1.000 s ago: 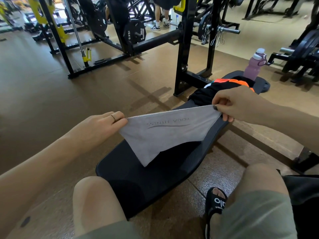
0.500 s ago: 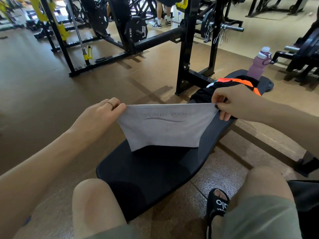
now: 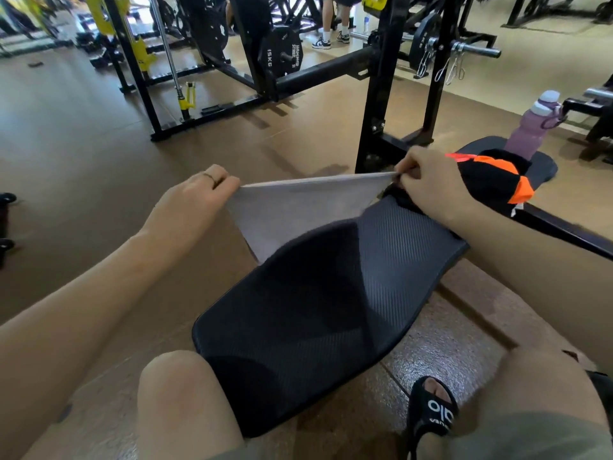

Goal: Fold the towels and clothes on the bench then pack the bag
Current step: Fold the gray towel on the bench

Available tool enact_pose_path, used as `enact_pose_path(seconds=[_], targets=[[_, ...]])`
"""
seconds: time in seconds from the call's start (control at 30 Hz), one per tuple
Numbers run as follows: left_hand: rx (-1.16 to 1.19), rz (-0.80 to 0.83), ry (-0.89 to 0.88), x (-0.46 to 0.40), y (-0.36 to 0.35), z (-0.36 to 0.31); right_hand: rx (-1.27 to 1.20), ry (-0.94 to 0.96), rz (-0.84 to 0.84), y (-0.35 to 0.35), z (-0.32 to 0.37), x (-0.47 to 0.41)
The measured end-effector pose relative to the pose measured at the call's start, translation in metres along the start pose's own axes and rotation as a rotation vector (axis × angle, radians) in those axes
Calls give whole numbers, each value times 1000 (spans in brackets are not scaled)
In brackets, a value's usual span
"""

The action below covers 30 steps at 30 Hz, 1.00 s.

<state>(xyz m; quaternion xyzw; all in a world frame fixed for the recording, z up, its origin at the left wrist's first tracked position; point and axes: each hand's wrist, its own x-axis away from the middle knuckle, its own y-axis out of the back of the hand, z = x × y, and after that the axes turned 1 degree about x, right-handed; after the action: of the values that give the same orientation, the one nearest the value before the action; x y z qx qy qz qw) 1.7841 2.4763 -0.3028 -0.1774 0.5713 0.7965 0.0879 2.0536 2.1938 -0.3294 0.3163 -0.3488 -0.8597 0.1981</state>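
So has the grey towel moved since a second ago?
Yes. The grey towel has swung away from the person toward the rack upright, and its lower edge now trails past the bench pad's far-left edge.

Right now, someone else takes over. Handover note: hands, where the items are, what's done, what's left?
Left hand: pinch grip on the near-left corner of the grey towel.
Right hand: pinch grip on the towel's other top corner.
The towel is stretched taut between both hands, its lower part draped onto the black bench pad.
The black and orange garment lies bunched at the far end of the bench, with the purple water bottle beside it.
Done: nothing finished that I can see; the towel fold is in progress.
Left: finish the towel, fold the garment, pack the bag. No bag clearly in view.
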Motion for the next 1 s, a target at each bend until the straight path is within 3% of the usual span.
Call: enact_pose_path(seconds=[0.17,0.23,0.4,0.53,0.8,0.9,1.0], targets=[[198,255,-152,69,-55,-74,127,-11,174,-38,-65,76],[158,284,-318,93,-84,-106,204,-7,297,-54,-89,105],[256,401,-493,131,-110,-178,454,3,500,-72,-134,160],[284,418,-541,144,-113,-206,590,62,503,-71,-150,181],[412,463,-396,143,-113,-202,755,61,499,-71,-122,194],[524,528,-184,130,-107,-187,604,169,507,-81,-58,212],[641,509,105,113,-116,-160,360,287,622,-108,8,241]])
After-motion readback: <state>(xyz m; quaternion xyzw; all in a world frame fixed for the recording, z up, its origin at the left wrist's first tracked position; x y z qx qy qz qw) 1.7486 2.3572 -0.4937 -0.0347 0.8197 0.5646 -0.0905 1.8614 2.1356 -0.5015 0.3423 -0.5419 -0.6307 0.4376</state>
